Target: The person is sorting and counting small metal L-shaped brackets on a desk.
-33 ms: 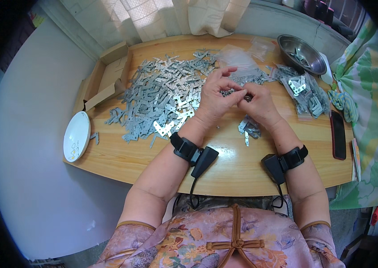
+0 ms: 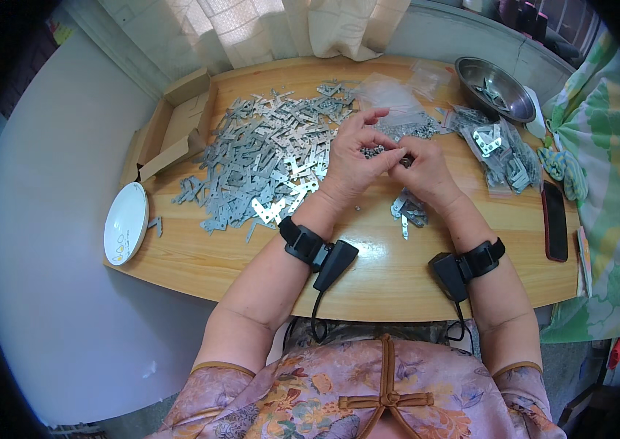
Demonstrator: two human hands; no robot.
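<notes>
Over the far middle of the table my left hand [image 2: 360, 150] has its thumb and index finger pinched together, the other fingers lifted and bent. My right hand [image 2: 426, 170] meets it there, its fingers closed and curled against the left thumb tip. Whatever lies between the fingertips is too small and covered to make out. Small metal screws [image 2: 420, 126] lie spread just beyond the hands, some seen between the left fingers. To the left is a large heap of flat silver corner brackets [image 2: 251, 161]. A few more metal brackets [image 2: 412, 208] lie below my right wrist.
An open cardboard box [image 2: 171, 128] and a white plate [image 2: 125, 223] stand at the left. Clear plastic bags [image 2: 387, 95] lie at the back. On the right are a steel bowl [image 2: 497, 88], filled bags of brackets [image 2: 500, 150], a cloth [image 2: 565, 172] and a dark phone [image 2: 554, 223].
</notes>
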